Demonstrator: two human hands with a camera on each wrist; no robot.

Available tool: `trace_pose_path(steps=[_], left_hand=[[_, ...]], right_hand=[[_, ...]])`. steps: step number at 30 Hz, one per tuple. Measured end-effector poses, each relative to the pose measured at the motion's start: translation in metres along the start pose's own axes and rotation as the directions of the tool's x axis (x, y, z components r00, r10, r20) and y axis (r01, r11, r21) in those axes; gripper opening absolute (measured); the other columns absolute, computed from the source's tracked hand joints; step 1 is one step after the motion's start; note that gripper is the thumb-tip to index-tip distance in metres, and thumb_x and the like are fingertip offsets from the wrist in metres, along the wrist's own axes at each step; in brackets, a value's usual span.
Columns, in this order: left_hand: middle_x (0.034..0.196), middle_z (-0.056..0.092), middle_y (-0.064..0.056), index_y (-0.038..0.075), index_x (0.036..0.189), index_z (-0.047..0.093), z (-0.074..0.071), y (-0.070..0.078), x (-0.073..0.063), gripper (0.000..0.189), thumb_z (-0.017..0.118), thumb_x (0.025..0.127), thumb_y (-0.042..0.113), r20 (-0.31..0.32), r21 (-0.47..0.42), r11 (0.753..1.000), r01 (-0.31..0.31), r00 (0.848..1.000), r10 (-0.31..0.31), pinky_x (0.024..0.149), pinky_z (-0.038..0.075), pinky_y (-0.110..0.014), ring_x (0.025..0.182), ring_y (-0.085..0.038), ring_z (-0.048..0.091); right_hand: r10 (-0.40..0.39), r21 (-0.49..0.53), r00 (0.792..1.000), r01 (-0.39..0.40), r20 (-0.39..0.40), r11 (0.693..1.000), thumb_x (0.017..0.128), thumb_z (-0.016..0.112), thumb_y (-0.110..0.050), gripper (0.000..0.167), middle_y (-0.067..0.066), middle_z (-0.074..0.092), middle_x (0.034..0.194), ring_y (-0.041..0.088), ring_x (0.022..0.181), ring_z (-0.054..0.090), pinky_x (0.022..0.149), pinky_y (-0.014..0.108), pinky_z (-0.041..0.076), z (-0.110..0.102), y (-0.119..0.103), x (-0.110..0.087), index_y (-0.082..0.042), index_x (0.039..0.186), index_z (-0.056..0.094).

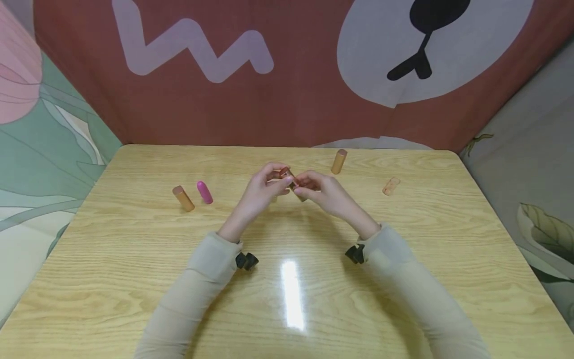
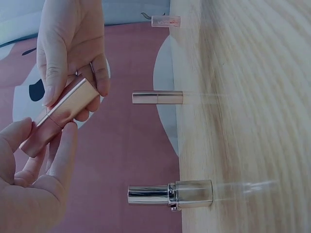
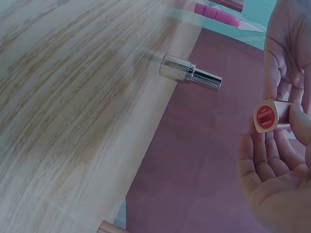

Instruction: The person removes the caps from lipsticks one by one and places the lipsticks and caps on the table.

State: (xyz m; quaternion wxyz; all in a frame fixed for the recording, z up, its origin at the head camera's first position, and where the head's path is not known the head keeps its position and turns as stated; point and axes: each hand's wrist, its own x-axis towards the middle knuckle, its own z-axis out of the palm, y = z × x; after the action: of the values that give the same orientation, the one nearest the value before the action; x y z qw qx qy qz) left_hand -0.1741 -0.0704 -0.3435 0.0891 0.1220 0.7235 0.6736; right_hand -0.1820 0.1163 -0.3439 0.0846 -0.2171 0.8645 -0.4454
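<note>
1. Above the wooden table (image 1: 89,279), we record a rose-gold tube (image 2: 60,116), tilted.
2. Left hand (image 1: 266,186) pinches one end, fingers curled.
3. Right hand (image 1: 325,189) pinches the other; we note both grips closed.

Held lipstick tube (image 2: 70,108): metallic rose-gold; round base label (image 3: 266,118), red with pale lettering. Square-based lipstick (image 2: 193,194): glossy pale gold and silver. Bullet-shaped tube (image 1: 205,193): magenta. Two cylindrical tubes (image 1: 183,199) (image 1: 339,161): copper-gold. Small tube (image 1: 391,186): translucent, orange-pink. Bench (image 1: 89,279): yellow-tan wood grain. Backdrop (image 1: 269,109): brick red, with a pale lilac zigzag. Sleeves (image 1: 184,299): plain cream.
</note>
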Motion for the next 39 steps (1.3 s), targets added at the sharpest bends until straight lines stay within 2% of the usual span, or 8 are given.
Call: trace_pose_path(steps=[21, 32, 39], left_hand=[[0.132, 0.051, -0.018, 0.001, 0.131, 0.049, 0.0016, -0.0024, -0.0031, 0.037, 0.055, 0.097, 0.015, 0.027, 0.018, 1.000, 0.006, 1.000, -0.007, 0.091, 0.055, -0.035, 0.112, -0.033, 0.060], [0.124, 0.055, -0.015, 0.003, 0.130, 0.051, 0.0033, -0.0021, -0.0034, 0.035, 0.056, 0.097, 0.015, -0.010, 0.019, 1.000, 0.001, 1.000, -0.001, 0.088, 0.056, -0.032, 0.105, -0.028, 0.063], [0.120, 0.055, -0.015, 0.004, 0.131, 0.051, 0.0029, -0.0009, -0.0029, 0.036, 0.056, 0.097, 0.015, -0.051, -0.014, 1.000, -0.014, 0.999, 0.013, 0.087, 0.057, -0.030, 0.099, -0.023, 0.065]], right_hand=[[-0.041, 0.032, 0.999, 0.041, -0.010, 0.999, 0.092, 0.063, -0.014, 0.030, 0.018, 0.069, 0.105, 0.027, 0.091, 0.066, 0.081, 0.035, 0.055, 0.0013, 0.0044, -0.0033, 0.000, 0.118, 0.061], [-0.057, 0.067, 0.998, 0.058, -0.021, 0.996, 0.092, 0.062, -0.011, 0.032, 0.020, 0.068, 0.110, 0.028, 0.092, 0.066, 0.080, 0.033, 0.055, 0.0010, 0.0030, -0.0030, 0.002, 0.120, 0.060], [-0.075, 0.049, 0.996, 0.077, -0.038, 0.996, 0.090, 0.063, -0.008, 0.038, 0.020, 0.068, 0.102, 0.026, 0.087, 0.066, 0.077, 0.030, 0.054, 0.0029, 0.0051, -0.0031, 0.001, 0.127, 0.057]])
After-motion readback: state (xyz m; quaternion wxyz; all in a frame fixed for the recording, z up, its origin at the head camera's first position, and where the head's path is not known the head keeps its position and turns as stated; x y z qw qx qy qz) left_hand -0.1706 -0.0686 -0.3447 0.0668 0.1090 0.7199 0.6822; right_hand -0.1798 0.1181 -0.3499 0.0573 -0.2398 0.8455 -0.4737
